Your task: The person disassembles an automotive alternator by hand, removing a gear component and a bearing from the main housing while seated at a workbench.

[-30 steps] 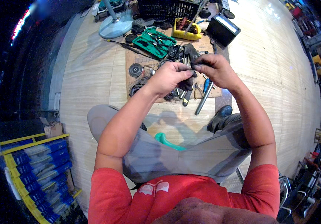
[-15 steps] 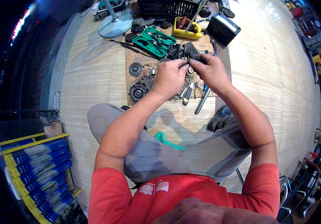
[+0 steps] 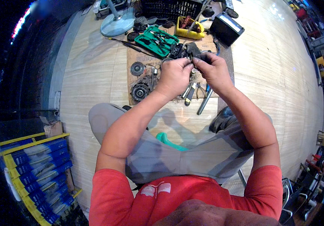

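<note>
Black part [image 3: 201, 57] upper centre: right hand [image 3: 215, 71] grip pinches it; steady with left hand [image 3: 175, 73], fingertips also closed on it.

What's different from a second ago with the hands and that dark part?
Both hands, the left hand and right hand, moved forward, away from the body, staying together on the small dark part. Grip unchanged. The green tool case and round parts on the cardboard stayed put.
</note>
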Available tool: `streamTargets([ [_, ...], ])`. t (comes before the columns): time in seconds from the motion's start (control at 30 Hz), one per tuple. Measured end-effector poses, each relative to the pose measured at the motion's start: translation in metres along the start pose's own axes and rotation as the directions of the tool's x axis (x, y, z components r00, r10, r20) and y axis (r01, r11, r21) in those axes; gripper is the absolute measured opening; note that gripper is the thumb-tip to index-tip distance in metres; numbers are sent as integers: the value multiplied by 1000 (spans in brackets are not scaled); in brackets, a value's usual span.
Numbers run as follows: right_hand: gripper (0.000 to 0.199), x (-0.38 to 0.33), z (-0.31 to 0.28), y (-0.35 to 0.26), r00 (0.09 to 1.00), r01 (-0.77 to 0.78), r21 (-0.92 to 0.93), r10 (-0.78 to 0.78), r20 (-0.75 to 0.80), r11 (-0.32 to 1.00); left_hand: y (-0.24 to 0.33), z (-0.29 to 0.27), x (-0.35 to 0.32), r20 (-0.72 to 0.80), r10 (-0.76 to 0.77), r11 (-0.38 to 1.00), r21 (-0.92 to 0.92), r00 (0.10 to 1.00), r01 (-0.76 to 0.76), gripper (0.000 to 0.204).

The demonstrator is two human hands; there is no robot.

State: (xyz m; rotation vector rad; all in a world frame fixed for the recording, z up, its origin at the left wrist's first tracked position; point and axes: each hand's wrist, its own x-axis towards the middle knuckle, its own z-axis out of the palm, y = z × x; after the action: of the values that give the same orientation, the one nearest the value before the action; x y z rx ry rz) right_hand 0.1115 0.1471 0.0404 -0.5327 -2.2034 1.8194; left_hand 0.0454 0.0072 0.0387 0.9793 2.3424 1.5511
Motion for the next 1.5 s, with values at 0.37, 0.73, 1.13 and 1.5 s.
streamTargets([
  [0.37,18,16,-24,1,965,-104,186,54,256,977,-22,-9,10,565,-183,427,-691,804,583,19],
  [0.73,19,1,-1,-3,990,-142,55,142,10,988,-7,1,1,45,-126,991,-33,991,128,19],
  [1.13,24,-4,5,2,992,-19,-265,-16,-129,964,-12,12,-7,-24,306,856,444,952,-265,10],
  [1.5,27,6,-16,-9,985,-94,175,67,157,980,-18,-10,8,564,-163,422,-701,809,574,18],
])
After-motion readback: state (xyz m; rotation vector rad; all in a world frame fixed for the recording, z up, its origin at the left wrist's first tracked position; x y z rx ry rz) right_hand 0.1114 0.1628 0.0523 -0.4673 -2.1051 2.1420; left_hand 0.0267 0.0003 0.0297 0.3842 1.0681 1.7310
